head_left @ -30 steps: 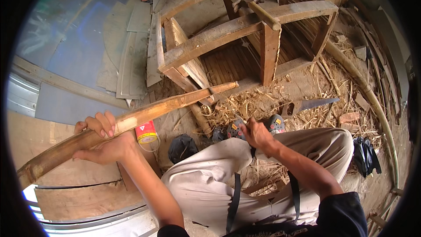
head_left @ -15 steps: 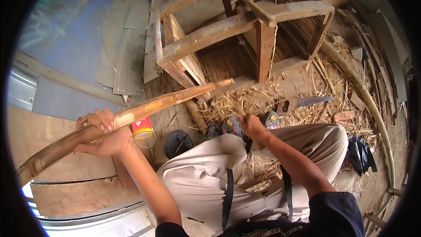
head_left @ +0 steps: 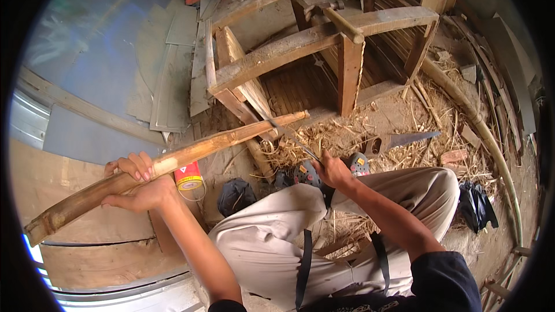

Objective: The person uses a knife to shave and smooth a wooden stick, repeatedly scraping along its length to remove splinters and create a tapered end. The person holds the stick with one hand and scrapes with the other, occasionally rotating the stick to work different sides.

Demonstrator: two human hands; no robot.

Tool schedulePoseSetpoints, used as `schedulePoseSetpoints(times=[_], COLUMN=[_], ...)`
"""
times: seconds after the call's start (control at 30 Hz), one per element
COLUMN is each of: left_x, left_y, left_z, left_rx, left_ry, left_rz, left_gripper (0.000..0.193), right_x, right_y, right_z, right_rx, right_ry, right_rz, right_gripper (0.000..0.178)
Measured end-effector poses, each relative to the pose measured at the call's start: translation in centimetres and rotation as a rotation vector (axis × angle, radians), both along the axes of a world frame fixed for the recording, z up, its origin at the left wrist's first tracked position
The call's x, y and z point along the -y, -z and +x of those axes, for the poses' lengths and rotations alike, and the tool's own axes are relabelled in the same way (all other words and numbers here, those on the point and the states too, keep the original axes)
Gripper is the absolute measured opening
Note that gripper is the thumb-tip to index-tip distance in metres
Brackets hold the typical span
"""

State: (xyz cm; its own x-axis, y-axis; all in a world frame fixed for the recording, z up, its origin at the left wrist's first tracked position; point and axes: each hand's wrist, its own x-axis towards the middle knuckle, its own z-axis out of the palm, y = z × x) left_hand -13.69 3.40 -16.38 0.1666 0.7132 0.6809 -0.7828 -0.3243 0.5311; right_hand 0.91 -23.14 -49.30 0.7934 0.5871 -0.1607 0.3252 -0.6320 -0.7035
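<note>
A long bamboo pole point(head_left: 228, 138) slants from the lower left up toward the middle, its surface scraped pale in places. My left hand point(head_left: 139, 182) is wrapped round its thicker near part. In my right hand point(head_left: 336, 172), above my shoes, is a knife point(head_left: 302, 145) with a long dark blade. The blade points up and left, and its tip end is by the far part of the bamboo. My fingers hide the knife's handle. Whether the blade touches the bamboo, I cannot tell.
Ahead stands a curved wooden frame point(head_left: 350, 75) with a hammer point(head_left: 324, 8) on it. A handsaw point(head_left: 404, 140) lies on the shavings point(head_left: 341, 130). Near my left arm is a red and yellow can point(head_left: 189, 178). Black plastic bags point(head_left: 236, 196) and a long pole point(head_left: 471, 112) lie around.
The knife's blade now shows clearly, reaching to the bamboo; before, it could not be made out. My right hand has shifted only slightly. My left hand keeps its hold on the bamboo.
</note>
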Motion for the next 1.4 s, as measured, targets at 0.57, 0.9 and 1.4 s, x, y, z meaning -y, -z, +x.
schedulePoseSetpoints(times=[0.57,0.9,1.4], left_x=[0.1,1.5,3.9], left_y=[0.8,-0.7,-1.8], left_z=[1.2,1.5,3.2], left_rx=[-0.018,-0.027,-0.02], left_ry=[-0.114,-0.04,-0.061], left_rz=[-0.003,0.002,-0.022], left_gripper=[0.08,0.078,0.076], right_x=[-1.1,1.8,-1.1], right_y=[5.8,7.7,7.4], right_z=[4.1,4.3,1.0], right_rx=[-0.104,-0.163,-0.17], right_ry=[0.14,0.097,0.401], right_rz=[-0.156,0.015,-0.029], right_gripper=[0.054,0.051,0.053])
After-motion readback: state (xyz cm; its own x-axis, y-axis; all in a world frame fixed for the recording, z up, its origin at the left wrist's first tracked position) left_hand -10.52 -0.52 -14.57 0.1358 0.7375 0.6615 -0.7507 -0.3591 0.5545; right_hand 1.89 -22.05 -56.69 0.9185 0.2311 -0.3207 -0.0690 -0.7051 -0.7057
